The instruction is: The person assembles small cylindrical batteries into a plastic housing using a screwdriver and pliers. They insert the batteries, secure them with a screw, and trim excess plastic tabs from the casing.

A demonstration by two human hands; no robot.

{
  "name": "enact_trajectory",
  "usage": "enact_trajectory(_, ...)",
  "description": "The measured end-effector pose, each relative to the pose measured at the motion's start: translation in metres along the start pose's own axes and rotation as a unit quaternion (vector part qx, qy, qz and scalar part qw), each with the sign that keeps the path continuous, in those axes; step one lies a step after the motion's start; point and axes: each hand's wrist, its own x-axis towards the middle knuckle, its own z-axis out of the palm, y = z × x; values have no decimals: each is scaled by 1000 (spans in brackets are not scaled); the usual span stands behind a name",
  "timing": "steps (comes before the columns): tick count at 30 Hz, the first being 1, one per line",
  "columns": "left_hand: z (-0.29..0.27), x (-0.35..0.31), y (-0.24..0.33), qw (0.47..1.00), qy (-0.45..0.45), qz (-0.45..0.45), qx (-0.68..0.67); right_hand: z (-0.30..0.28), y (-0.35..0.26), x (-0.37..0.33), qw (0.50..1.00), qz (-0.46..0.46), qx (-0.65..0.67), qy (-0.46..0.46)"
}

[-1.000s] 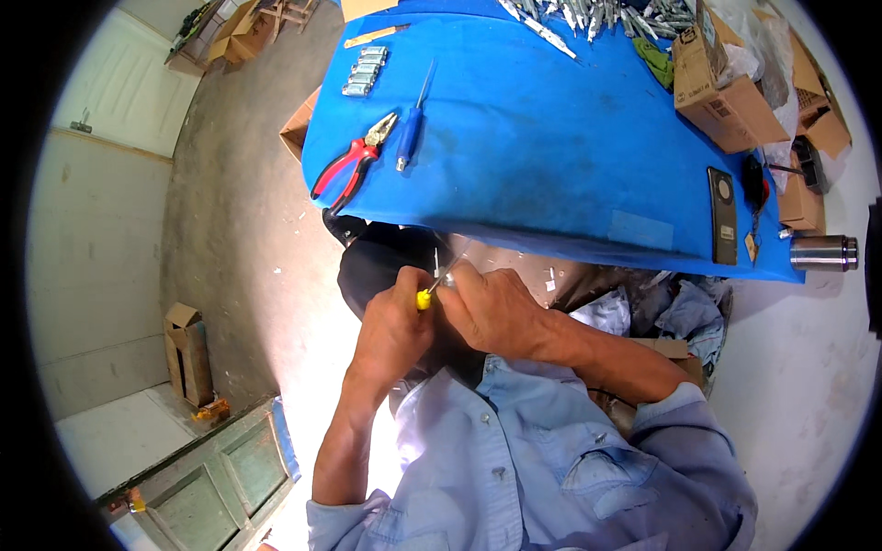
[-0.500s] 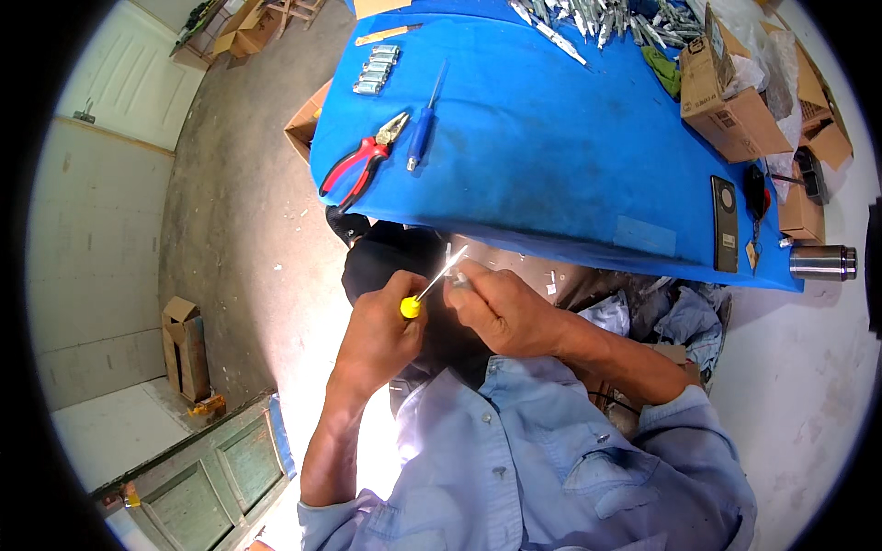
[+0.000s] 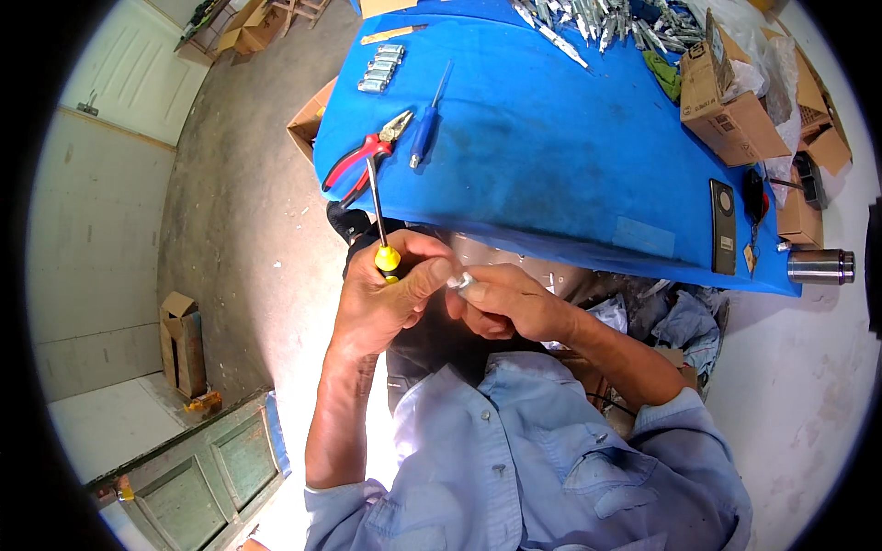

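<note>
A screwdriver [image 3: 388,258] with a yellow and black handle is tucked in my left hand [image 3: 390,296], its metal shaft pointing away toward the table. The thumb and forefinger of that hand come up to a small silvery metal part [image 3: 463,281]. My right hand [image 3: 513,303] pinches this part between thumb and forefinger; much of it is hidden by the fingers. Both hands are close together over my lap, in front of the table's near edge.
On the blue-covered table [image 3: 551,138] lie red-handled pliers [image 3: 372,151], a blue screwdriver [image 3: 425,129], a row of metal cylinders [image 3: 380,69], a wooden-handled tool [image 3: 393,34] and a pile of metal parts [image 3: 606,23]. Cardboard boxes [image 3: 730,115] and a steel flask [image 3: 820,267] stand right.
The screwdriver's tip has swung away from the metal part and now points up toward the pliers. My left thumb and forefinger have come to the part in my right hand.
</note>
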Motion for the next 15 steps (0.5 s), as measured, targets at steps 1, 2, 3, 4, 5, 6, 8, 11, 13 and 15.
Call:
enact_trajectory(1, 2, 0, 0, 1000, 11, 11, -10, -1, -1, 0, 1000, 3, 4, -2)
enact_trajectory(2, 2, 1, 0, 1000, 12, 9, -8, -2, 0, 0, 1000, 7, 8, -2)
enact_trajectory(3, 3, 2, 0, 1000, 13, 7, -6, -2, 1, 0, 1000, 0, 7, -3)
enact_trajectory(4, 3, 3, -1, 1000, 14, 6, -4, -3, 2, 0, 1000, -7, 6, -4)
enact_trajectory(5, 3, 3, -1, 1000, 17, 2, -12, -3, 3, 1, 1000, -14, 5, -5)
enact_trajectory(6, 3, 3, -2, 1000, 20, -3, -21, -3, 2, 1, 1000, -9, 12, 6)
enact_trajectory(8, 3, 3, -2, 999, 23, -3, -30, 0, -1, 3, 999, 2, 24, 26)
enact_trajectory(11, 2, 4, -2, 999, 31, 3, -35, -1, 5, 5, 991, -10, 112, 67)
enact_trajectory(13, 1, 4, -4, 998, 45, -2, -48, -2, 6, 5, 993, -14, 109, 47)
enact_trajectory(15, 0, 4, -8, 997, 50, -1, -53, -3, 6, 4, 995, -22, 92, 33)
